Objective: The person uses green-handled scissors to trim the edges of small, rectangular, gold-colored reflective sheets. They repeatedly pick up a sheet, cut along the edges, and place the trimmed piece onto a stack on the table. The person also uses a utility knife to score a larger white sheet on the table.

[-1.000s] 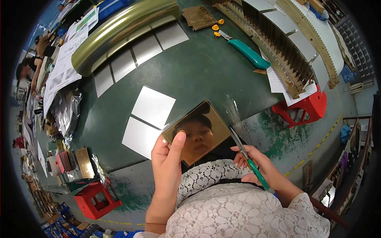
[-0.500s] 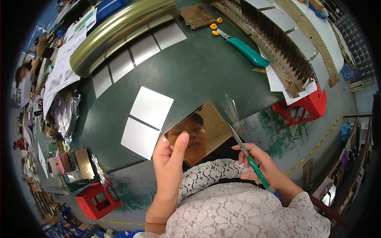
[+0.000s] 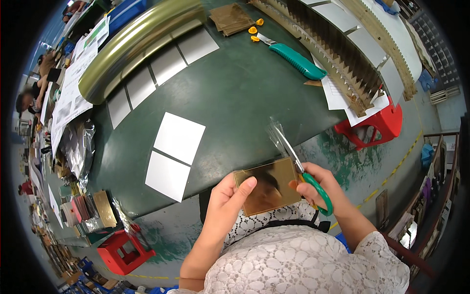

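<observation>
My left hand point(image 3: 223, 203) grips a flat, shiny gold-brown mirror-like plate point(image 3: 269, 191) by its left edge, thumb on top. The plate sits just off the near edge of the table, over my lap. In my right hand point(image 3: 328, 186) is a pair of scissors point(image 3: 293, 153) with green handles, blades pointing up and away. Fingers of that hand also touch the plate's right edge. Thin clear film strips point(image 3: 275, 136) lie by the blade tips at the table edge. Two white square cards point(image 3: 179, 136) lie side by side on the table, left of the plate.
A gold film roll point(image 3: 142, 49) lies at the back left over several white cards. A green utility knife point(image 3: 296, 60), small yellow caps point(image 3: 253, 30) and brown sheets point(image 3: 231, 18) lie farther back. Toothed metal strips point(image 3: 318, 44) stand at right. Red stools point(image 3: 125, 252) flank the green table point(image 3: 230, 93).
The plate has moved right and toward me, turning more level. The scissors have swung more upright, their handles now seen more broadly. My right fingers have come to the plate's edge.
</observation>
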A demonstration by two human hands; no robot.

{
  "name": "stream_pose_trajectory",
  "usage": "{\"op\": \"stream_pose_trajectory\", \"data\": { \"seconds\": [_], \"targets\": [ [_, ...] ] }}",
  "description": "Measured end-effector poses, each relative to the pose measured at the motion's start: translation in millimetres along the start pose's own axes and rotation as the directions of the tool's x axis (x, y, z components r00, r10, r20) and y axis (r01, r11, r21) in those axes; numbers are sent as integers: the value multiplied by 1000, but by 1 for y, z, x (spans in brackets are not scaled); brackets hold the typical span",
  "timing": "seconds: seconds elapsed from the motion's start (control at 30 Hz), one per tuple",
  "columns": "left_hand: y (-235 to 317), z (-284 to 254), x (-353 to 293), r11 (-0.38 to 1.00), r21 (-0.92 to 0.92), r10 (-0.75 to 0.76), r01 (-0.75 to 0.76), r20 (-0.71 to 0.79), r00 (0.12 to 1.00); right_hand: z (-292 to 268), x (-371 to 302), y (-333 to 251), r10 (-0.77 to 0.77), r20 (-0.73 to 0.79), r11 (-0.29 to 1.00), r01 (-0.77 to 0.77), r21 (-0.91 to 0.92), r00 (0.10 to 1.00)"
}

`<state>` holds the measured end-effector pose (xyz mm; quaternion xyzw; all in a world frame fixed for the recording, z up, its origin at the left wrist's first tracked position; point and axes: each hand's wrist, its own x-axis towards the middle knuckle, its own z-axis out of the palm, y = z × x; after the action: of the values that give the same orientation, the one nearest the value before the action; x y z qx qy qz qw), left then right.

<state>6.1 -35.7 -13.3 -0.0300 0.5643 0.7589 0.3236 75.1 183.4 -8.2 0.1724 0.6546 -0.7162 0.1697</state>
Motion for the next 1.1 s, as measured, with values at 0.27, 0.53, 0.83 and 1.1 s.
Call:
{"op": "stream_pose_trajectory", "data": {
  "seconds": [0.27, 0.53, 0.83, 1.1],
  "targets": [
    [21, -11, 3, 992, -118, 26, -39, -113, 993, -2, -7, -3, -32, 65, 999, 31, 8, 997],
    [27, -4, 0, 991, -53, 112, -122, -161, 981, 8, -19, 3, -20, 149, 997, 9, 76, 989],
    [32, -17, -10, 981, 87, 186, -174, -162, 969, 11, -21, 6, -83, 140, 997, 81, 18, 987],
    [24, -17, -3, 958, -277, 19, -72, -188, 982, 14, -22, 5, -45, 144, 999, 41, 31, 989]
  ]
}}
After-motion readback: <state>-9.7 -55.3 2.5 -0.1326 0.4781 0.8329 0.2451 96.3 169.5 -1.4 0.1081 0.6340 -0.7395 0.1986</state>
